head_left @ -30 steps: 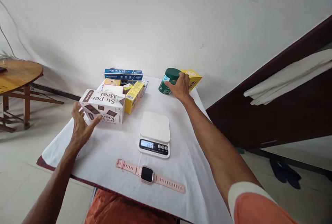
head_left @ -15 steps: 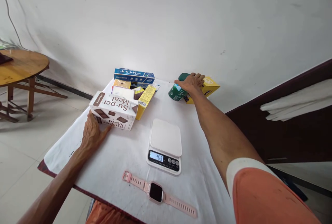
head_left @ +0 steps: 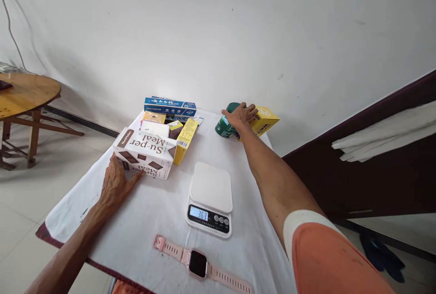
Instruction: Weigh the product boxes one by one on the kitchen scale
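Rightward across the far green can (head_left: 223, 128), the right hand (head_left: 243, 116) has shifted, fingers spread toward the yellow box (head_left: 266, 120); the left hand (head_left: 116, 181), thumb apart, meets the white box (head_left: 145, 152) lying crosswise ahead.

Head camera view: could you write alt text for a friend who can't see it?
A person's left hand rests against a white Su-per Meal box, while the right hand is on a green canister beside a yellow box on a white-covered table. Nearer the person lie a digital scale with a lit display and a pink-strapped watch.
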{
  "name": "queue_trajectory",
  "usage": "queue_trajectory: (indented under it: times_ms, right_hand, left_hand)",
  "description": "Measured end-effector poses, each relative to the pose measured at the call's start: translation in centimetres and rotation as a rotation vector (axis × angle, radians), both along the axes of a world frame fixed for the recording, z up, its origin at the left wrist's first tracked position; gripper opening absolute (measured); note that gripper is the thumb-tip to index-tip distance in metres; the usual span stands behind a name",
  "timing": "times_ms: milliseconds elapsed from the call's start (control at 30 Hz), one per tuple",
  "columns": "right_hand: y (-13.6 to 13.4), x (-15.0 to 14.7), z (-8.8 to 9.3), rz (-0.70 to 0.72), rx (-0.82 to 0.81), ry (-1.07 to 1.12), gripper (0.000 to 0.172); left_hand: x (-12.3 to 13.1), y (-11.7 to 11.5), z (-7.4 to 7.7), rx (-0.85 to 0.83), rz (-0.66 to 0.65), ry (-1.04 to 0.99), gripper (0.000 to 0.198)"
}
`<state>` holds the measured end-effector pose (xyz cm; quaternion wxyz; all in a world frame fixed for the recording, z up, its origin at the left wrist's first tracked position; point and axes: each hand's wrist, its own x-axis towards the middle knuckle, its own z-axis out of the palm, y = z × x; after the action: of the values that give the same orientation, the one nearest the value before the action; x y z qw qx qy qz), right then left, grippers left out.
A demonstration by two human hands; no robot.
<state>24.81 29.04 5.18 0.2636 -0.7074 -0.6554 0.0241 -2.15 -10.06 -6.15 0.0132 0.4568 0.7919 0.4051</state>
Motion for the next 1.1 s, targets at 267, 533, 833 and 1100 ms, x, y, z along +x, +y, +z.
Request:
queue_trajectory:
  times_ms: [267, 533, 833, 1100]
  right_hand:
    - [-2.5, -0.4, 1.1, -0.012, -0.043, 0.088, 0.084]
    - [-7.3, 3.7, 2.6, 0.257, 0.061, 0.018, 0.095]
    - [-19.5, 8.5, 5.2, 0.657, 0.125, -0.07, 0.092]
    - [-24.5, 8.6, 3.7, 0.787, 0.136, -0.048, 0.093]
  left_hand:
    - [1.0, -0.2, 0.8, 0.257, -0.031, 0.183, 0.125]
    - [1.5, -1.4, 2.1, 0.321, -0.013, 0.223, 0.114]
    - [2.0, -1.7, 2.6, 0.356, -0.031, 0.04, 0.116]
    - [1.8, -1.4, 2.2, 0.358, -0.051, 0.03, 0.111]
